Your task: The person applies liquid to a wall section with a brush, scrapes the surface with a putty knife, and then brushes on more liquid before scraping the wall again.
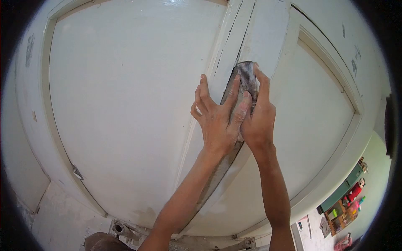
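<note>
A dark, dusty sanding block lies against the white door frame, near the upper middle of the view. My right hand grips its right side, with fingers bent along the edge. My left hand presses on its left side with a finger and thumb, while the other fingers spread over the white panel. A grey, bare strip runs down the frame below my hands. Whitish dust covers the fingers.
A second white panel stands to the right. A metal latch sits at the lower left. At the lower right are a green cabinet, a wooden shelf and a red toy. Pipe-like metal parts are at the bottom.
</note>
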Available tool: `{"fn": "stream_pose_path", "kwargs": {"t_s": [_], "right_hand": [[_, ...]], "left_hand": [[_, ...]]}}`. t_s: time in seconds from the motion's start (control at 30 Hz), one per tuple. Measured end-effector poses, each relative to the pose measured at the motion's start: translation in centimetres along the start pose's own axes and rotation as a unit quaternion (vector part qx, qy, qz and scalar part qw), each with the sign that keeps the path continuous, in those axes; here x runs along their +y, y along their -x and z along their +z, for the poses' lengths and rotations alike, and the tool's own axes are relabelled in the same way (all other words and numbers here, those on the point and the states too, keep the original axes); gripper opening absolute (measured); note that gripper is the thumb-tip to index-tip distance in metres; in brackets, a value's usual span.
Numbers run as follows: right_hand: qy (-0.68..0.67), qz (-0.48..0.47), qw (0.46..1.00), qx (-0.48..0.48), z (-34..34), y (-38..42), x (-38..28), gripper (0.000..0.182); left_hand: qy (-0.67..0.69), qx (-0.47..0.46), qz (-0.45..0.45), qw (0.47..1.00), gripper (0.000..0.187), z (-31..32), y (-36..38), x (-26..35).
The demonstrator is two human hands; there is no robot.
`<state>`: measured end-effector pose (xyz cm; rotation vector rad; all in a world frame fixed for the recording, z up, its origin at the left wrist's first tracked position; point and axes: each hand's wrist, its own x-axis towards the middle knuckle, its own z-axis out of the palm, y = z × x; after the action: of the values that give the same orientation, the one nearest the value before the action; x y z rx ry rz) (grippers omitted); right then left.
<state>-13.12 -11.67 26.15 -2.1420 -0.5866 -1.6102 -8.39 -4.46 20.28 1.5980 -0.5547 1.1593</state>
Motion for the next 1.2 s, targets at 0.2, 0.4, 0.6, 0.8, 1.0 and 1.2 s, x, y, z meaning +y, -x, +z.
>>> {"fn": "stream_pose_path", "kwargs": {"t_s": [0.2, 0.4, 0.6, 0.8, 1.0, 1.2], "right_hand": [[0.032, -0.042, 0.999, -0.014, -1.3, 0.9, 0.9, 0.052], [-0.008, 0.028, 1.0, 0.001, -4.4, 0.8, -1.1, 0.051], [0.069, 0.003, 0.998, -0.011, -7.0, 0.3, -0.7, 0.051], [0.059, -0.02, 0.998, 0.028, -7.9, -3.0, 0.1, 0.052], [0.031, -0.007, 0.994, -0.1, -10.2, 1.2, -0.5, 0.052], [-0.003, 0.314, 0.855, -0.413, -16.3, 19.3, 2.5, 0.019]], "left_hand": [[-0.021, -0.045, 0.024, 0.999, 0.066, -0.5, 2.8, -1.2], [0.014, -0.147, 0.122, 0.981, 0.066, 0.4, 9.6, -4.7], [0.076, 0.022, 0.244, 0.967, 0.064, -2.0, 2.0, -1.8], [-0.076, -0.027, 0.204, 0.976, 0.069, 1.2, 0.2, -0.2], [0.006, -0.228, 0.214, 0.95, 0.065, 4.2, 19.4, -6.0], [0.151, -0.782, 0.193, 0.574, 0.054, 2.6, 37.4, -7.0]]}}
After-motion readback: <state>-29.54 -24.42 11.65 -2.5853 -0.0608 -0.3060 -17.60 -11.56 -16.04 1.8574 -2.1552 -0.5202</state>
